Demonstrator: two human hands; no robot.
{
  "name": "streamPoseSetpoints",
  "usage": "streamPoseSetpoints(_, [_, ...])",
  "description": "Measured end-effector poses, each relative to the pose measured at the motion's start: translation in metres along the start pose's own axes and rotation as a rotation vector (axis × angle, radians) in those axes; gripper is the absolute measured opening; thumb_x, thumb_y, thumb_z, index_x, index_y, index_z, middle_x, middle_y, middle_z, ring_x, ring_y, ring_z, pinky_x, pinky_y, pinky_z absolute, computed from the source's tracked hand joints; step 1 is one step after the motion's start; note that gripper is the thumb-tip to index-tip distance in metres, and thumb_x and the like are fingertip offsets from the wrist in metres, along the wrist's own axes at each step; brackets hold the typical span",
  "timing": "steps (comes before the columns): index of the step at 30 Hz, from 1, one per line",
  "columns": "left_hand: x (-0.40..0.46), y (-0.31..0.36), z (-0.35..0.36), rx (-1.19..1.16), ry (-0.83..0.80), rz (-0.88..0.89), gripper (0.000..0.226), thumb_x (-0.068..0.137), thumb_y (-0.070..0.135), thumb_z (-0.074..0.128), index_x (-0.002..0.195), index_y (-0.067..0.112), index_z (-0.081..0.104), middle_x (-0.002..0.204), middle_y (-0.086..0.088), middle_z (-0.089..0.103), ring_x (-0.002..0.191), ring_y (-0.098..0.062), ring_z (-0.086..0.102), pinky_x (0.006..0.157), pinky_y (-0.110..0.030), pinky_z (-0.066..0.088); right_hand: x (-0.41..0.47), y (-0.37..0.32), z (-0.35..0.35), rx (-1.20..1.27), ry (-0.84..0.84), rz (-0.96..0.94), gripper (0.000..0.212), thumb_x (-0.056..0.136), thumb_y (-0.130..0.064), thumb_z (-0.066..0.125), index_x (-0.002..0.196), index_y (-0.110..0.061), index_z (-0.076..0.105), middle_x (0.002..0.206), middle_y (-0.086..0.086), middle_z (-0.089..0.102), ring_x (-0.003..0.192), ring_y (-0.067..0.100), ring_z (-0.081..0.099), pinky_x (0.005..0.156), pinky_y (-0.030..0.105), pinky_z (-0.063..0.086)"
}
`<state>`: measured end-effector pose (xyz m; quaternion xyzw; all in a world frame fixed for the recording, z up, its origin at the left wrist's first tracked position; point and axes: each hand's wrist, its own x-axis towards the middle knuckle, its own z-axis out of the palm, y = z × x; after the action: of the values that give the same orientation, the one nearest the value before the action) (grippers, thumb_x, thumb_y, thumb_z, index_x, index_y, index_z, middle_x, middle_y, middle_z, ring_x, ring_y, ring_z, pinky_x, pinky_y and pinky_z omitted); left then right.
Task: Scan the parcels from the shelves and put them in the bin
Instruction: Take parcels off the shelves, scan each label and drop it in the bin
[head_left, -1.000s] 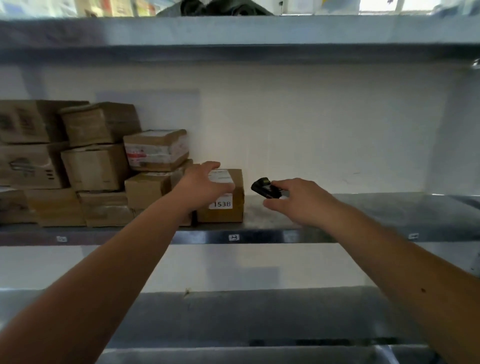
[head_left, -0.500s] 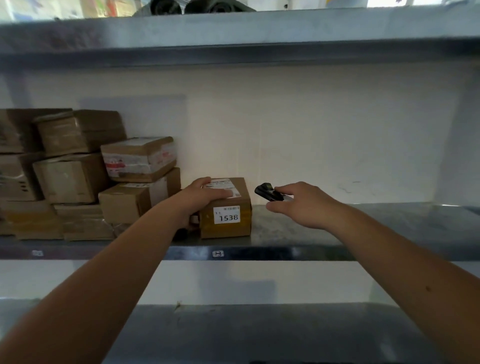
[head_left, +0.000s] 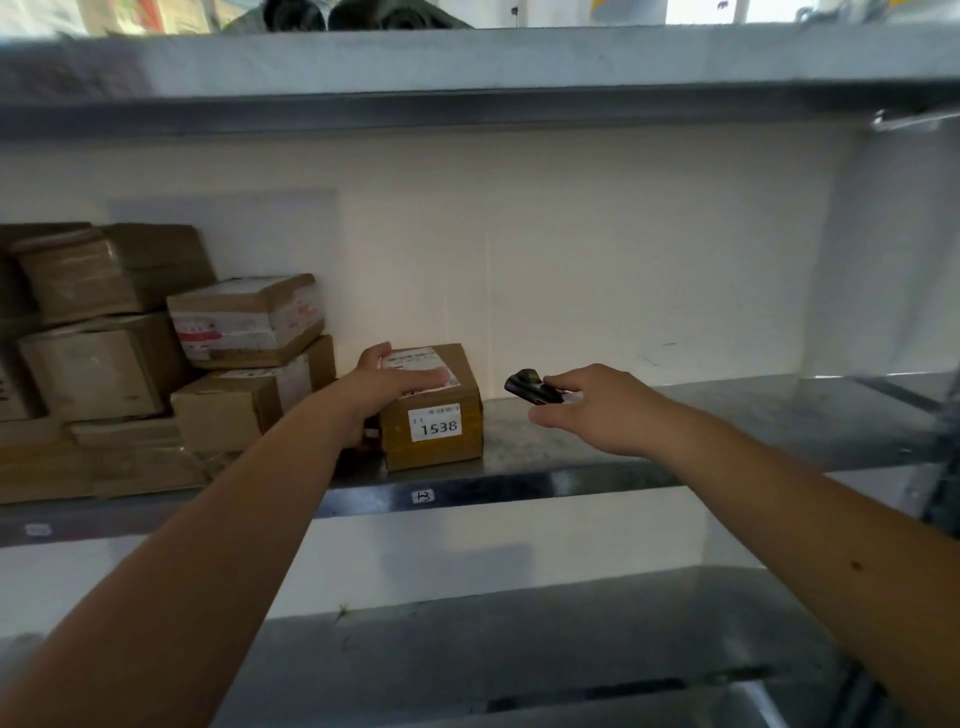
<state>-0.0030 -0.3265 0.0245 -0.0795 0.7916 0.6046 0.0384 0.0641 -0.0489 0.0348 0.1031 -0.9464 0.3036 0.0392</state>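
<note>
Left hand (head_left: 387, 387) lies flat on parcel 1538 (head_left: 434, 410), fingers straight; right hand (head_left: 597, 410) pinches black scanner (head_left: 530, 387). Stacked boxes (head_left: 104, 353) are cut off at left edge.

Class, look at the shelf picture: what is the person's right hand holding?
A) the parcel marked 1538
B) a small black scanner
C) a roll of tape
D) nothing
B: the right hand pinches a small black scanner, held to the right of the parcel marked 1538, on which the left hand rests.
</note>
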Motion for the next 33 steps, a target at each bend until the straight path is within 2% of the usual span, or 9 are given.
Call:
streamPoseSetpoints(6, [-0.017,-0.019,0.003,-0.109,0.000,0.273,0.160,0.035,0.038,0.105,0.162,0.051,0.009,0.148,0.005,0.052,0.130,-0.023,0.056,0.106,-0.051,0.053,-0.014,-0.003,0.003,-0.022,0.017,0.012,0.048,0.096,-0.056,0.064,0.138,-0.032,0.063,0.119,-0.002,0.068,0.091,0.012,0.065,0.077,0.027,0.047])
streamPoseSetpoints(8, [-0.023,-0.025,0.004,-0.104,0.006,0.351,0.152,0.048,0.026,0.103,0.163,0.047,0.006,0.146,0.008,0.052,0.129,-0.015,0.055,0.102,-0.038,0.055,-0.021,-0.007,0.004,-0.032,0.004,0.011,0.049,0.098,-0.058,0.059,0.141,-0.033,0.060,0.115,-0.002,0.070,0.093,0.014,0.065,0.081,0.029,0.049])
streamPoseSetpoints(10, [-0.026,-0.030,0.005,-0.082,0.032,0.442,0.144,0.061,0.014,0.100,0.165,0.041,0.004,0.138,0.014,0.054,0.117,0.000,0.058,0.084,-0.014,0.055,-0.029,-0.010,0.007,-0.037,-0.005,0.008,0.051,0.100,-0.061,0.054,0.145,-0.037,0.056,0.113,-0.005,0.070,0.095,0.015,0.067,0.087,0.032,0.053])
streamPoseSetpoints(12, [-0.028,-0.037,0.008,-0.019,0.071,0.538,0.142,0.062,0.018,0.100,0.165,0.038,0.004,0.131,0.025,0.053,0.113,0.012,0.055,0.083,-0.005,0.050,-0.038,-0.013,0.009,-0.060,0.000,-0.004,0.049,0.102,-0.061,0.049,0.146,-0.040,0.053,0.112,-0.006,0.069,0.085,0.013,0.067,0.072,0.030,0.053])
streamPoseSetpoints(14, [-0.031,-0.042,0.010,0.035,0.105,0.603,0.148,0.056,0.033,0.104,0.165,0.042,0.004,0.137,0.025,0.052,0.123,0.010,0.054,0.102,-0.019,0.049,-0.050,-0.014,0.012,-0.093,0.002,-0.011,0.049,0.104,-0.061,0.046,0.148,-0.042,0.049,0.120,-0.006,0.067,0.080,0.011,0.066,0.064,0.025,0.050])
streamPoseSetpoints(17, [-0.042,-0.043,0.014,0.132,0.164,0.643,0.151,0.046,0.053,0.104,0.159,0.056,0.004,0.154,0.005,0.043,0.137,-0.009,0.048,0.117,-0.041,0.042,-0.071,-0.010,0.014,-0.166,-0.025,-0.012,0.056,0.103,-0.063,0.045,0.155,-0.046,0.038,0.142,-0.006,0.060,0.105,0.014,0.062,0.090,0.030,0.052])
streamPoseSetpoints(23, [-0.056,-0.041,0.018,0.314,0.202,0.735,0.142,0.057,0.041,0.103,0.155,0.061,0.001,0.165,-0.001,0.014,0.138,-0.016,0.037,0.110,-0.031,0.035,-0.112,-0.004,0.023,-0.293,-0.043,-0.011,0.052,0.101,-0.064,0.046,0.150,-0.047,0.043,0.128,-0.008,0.065,0.100,0.011,0.061,0.092,0.033,0.055])
streamPoseSetpoints(28, [-0.059,-0.038,0.026,0.426,0.204,0.780,0.142,0.058,0.046,0.101,0.152,0.066,-0.003,0.168,0.002,0.002,0.149,-0.031,0.034,0.118,-0.044,0.039,-0.135,-0.006,0.028,-0.310,-0.038,0.004,0.052,0.102,-0.060,0.049,0.151,-0.043,0.044,0.137,-0.011,0.060,0.098,0.006,0.055,0.082,0.026,0.049])
streamPoseSetpoints(33, [-0.062,-0.035,0.031,0.508,0.228,0.789,0.141,0.062,0.050,0.098,0.153,0.061,-0.009,0.168,0.002,0.001,0.151,-0.032,0.030,0.120,-0.045,0.036,-0.152,-0.003,0.030,-0.345,-0.048,0.060,0.056,0.100,-0.064,0.048,0.151,-0.040,0.046,0.133,-0.006,0.064,0.102,0.011,0.061,0.093,0.035,0.054])
